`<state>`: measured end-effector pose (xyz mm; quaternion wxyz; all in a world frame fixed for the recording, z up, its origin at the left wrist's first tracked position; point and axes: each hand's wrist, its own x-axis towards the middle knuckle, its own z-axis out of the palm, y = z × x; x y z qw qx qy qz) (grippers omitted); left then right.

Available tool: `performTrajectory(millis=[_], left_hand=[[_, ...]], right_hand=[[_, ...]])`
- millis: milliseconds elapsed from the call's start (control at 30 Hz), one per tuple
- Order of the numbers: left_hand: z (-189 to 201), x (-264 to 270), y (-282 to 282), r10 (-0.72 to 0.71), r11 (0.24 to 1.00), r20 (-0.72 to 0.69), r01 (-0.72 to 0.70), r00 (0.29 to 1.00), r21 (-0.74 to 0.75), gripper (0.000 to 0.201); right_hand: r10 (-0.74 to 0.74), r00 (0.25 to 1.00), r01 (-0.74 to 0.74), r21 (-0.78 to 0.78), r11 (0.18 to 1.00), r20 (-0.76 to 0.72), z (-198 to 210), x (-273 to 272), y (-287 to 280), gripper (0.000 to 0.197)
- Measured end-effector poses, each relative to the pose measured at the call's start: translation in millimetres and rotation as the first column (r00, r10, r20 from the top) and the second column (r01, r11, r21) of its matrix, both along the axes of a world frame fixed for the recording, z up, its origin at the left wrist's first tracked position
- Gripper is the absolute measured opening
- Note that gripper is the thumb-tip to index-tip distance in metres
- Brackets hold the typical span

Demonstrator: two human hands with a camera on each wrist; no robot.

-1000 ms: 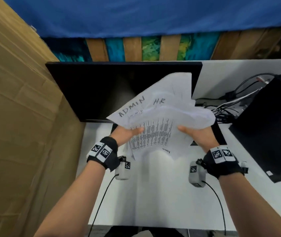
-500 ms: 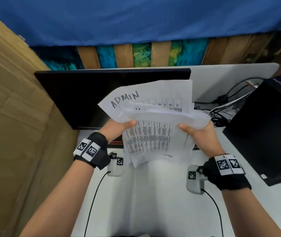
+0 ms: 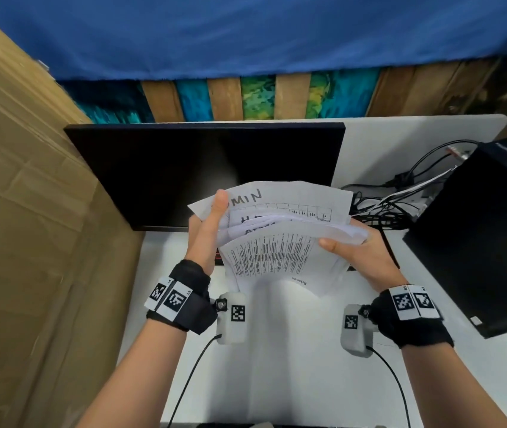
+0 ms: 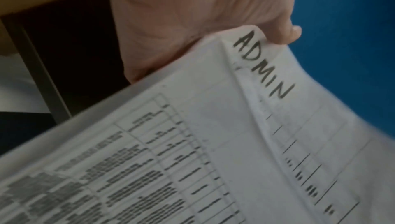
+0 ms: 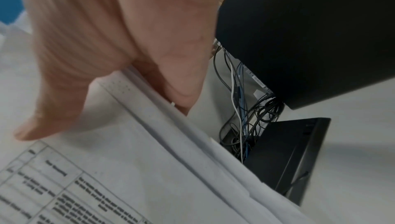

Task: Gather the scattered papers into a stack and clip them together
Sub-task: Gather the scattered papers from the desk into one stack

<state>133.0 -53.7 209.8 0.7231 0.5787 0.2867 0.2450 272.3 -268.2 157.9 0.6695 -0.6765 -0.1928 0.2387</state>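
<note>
While raised mid-frame before dark monitor (image 3: 202,171), papers (image 3: 280,242) held fanned, uneven, above white desk (image 3: 276,366). Left hand (image 3: 207,233) gripping left edge, thumb straight along "ADMIN" sheet. Right hand (image 3: 360,257) pinching right edge, thumb on top. Cables (image 3: 382,205) at right.

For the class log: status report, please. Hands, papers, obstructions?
Left hand and right hand both grip the papers. Sheets fanned, uneven, no clip visible. Monitor close behind; nothing blocking.
</note>
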Motion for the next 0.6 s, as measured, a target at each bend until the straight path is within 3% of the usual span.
performTrajectory(millis=[100,233,333,533,600], left_hand=[[4.7,2.8,-2.7,0.028,0.998,-0.002,-0.028,1.0,0.054,0.069],[-2.3,7.7,-2.7,0.121,0.991,-0.041,-0.118,0.992,0.07,0.044],[-10.5,11.8,-4.0,0.133,0.979,-0.076,-0.118,0.988,0.168,0.026],[-6.6,11.1,3.9,0.111,0.955,-0.017,-0.102,0.994,0.278,0.026],[-9.8,4.6,11.8,0.043,0.951,-0.036,-0.03,0.998,0.306,0.042]], right_hand=[[0.009,1.0,-0.009,0.003,1.0,-0.015,0.3,-1.8,1.2,0.043],[0.013,1.0,-0.013,0.01,1.0,-0.004,1.6,-5.4,2.7,0.038],[0.027,1.0,-0.027,0.009,1.0,-0.005,-0.5,-8.6,6.3,0.04],[0.042,0.999,-0.043,0.032,0.999,0.007,1.4,-10.7,10.5,0.042],[0.016,1.0,-0.016,0.011,1.0,0.022,2.0,-8.8,10.3,0.034]])
